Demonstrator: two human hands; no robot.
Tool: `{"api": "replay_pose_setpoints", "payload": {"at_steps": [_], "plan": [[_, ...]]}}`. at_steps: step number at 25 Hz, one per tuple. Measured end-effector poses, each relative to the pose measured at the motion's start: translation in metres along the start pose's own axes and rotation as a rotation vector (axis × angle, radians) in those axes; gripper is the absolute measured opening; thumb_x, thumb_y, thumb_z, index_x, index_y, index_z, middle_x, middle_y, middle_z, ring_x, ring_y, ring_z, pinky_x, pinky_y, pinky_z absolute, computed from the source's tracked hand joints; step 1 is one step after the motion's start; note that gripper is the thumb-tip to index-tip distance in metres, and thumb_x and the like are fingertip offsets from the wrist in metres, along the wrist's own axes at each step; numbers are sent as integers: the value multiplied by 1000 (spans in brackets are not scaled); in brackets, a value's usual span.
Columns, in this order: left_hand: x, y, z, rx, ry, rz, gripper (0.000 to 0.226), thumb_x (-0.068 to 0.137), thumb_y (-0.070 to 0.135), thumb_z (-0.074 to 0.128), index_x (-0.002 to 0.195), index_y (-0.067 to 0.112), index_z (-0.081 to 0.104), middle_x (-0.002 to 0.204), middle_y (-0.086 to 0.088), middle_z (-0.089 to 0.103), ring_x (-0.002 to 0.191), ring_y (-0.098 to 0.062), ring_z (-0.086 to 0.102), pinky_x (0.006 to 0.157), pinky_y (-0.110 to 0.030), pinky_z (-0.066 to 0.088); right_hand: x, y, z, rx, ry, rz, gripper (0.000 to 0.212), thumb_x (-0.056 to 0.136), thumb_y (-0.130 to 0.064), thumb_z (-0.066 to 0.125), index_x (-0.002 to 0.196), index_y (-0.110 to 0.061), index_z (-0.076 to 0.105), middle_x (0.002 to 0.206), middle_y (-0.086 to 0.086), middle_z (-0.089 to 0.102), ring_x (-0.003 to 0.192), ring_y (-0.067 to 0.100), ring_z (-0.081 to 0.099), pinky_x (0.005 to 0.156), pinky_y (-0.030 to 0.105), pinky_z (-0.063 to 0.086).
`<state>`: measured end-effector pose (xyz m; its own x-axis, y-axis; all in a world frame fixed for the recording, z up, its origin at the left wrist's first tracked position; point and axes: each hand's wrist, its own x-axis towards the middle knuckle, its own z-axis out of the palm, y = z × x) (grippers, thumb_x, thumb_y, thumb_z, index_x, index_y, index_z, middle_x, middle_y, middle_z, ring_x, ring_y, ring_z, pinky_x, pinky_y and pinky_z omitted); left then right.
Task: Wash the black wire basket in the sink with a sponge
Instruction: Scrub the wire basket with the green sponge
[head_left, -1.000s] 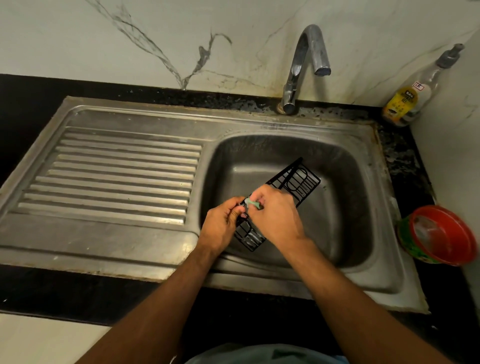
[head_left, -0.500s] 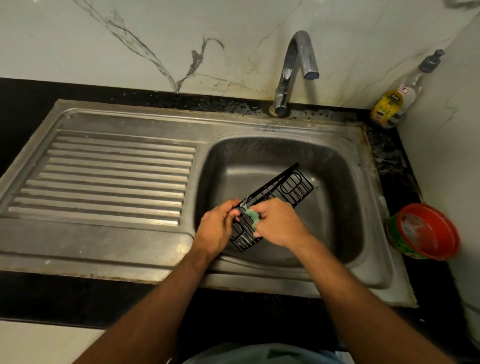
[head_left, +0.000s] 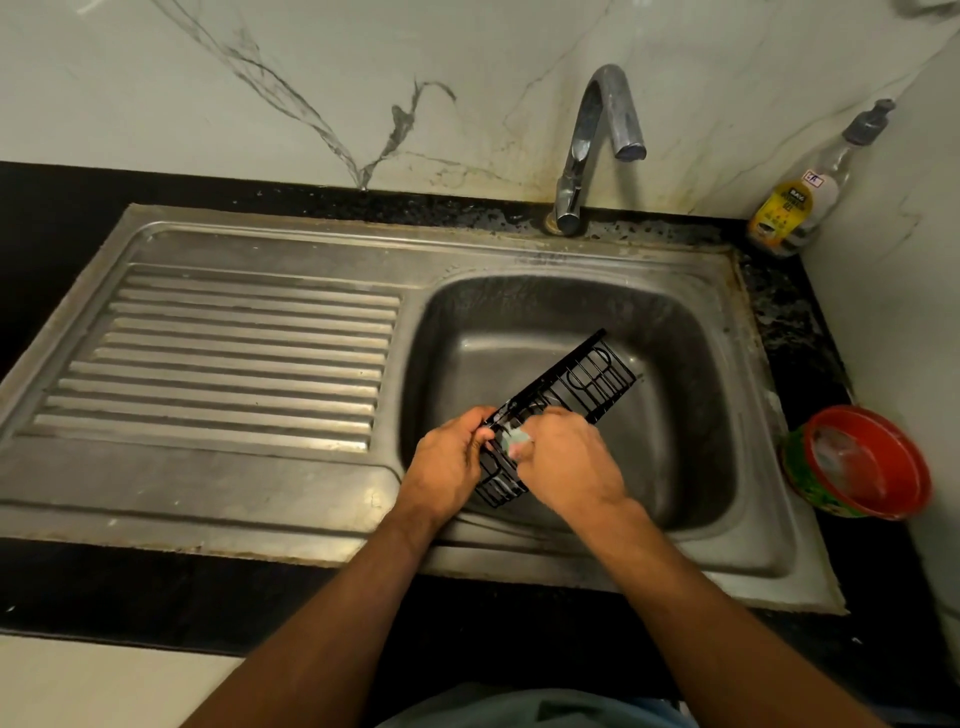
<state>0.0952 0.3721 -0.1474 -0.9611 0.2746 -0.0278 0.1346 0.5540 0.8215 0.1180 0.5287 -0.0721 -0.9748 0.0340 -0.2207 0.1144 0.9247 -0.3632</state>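
Black wire basket (head_left: 571, 387) is held over the basin of the steel sink (head_left: 691, 364), long axis running diagonally: far end up & to the right, near end down toward the front rim. It looks tilted, far end higher, w/ its open wire side facing right; can't tell if the near end touches the basin.

Left hand (head_left: 449, 465) grips the basket's near end from the left, fingers curled round the wires, thumb on top. Right hand (head_left: 566, 462) is just beside it, fingers curled on a small pale-green sponge (head_left: 511, 441), pressing it against the basket wires between the 2 hands. Only a bit of the sponge shows; rest is hidden in the fingers. White suds on the wires at the near end.

Ribbed drainboard (head_left: 234, 353) lies left of the basin, same steel piece. Chrome tap (head_left: 597, 145) stands at the back, spout over the basin's rear; no water seen running. Sink sits in a black desk (head_left: 62, 197) against a marble wall. Back right corner: pump bottle w/ yellow label (head_left: 800, 208). Right of the sink, on the desk: red-rimmed tub (head_left: 857, 462) lying tilted, mouth toward the camera, whitish stuff inside.
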Motion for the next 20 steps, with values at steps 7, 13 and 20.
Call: {"api": "replay_pose_setpoints", "payload": {"at_steps": [7,13,20], "plan": [[0,8,-4,29,1,-57,31,102,13,46,127,26,61,112,-4,69,98,-21,66,88,-30,52,15,-5,-4,315,93,8,10,90,-24,69,96,-27,77,87,-10,60,76,7,58,75,25,51],[0,19,-6,95,-59,-143,39,91,12,49,126,26,56,116,-4,67,105,-24,66,95,-37,52,20,3,-9,262,-20,-13,13,91,-22,69,97,-28,78,85,-12,67,75,4,62,71,21,56],[-1,20,-5,109,-74,-144,34,91,15,57,124,25,54,121,-2,64,106,-20,65,96,-38,53,19,16,-11,165,-151,106,9,84,-26,74,80,-19,75,79,-1,71,74,14,67,74,33,59]]}}
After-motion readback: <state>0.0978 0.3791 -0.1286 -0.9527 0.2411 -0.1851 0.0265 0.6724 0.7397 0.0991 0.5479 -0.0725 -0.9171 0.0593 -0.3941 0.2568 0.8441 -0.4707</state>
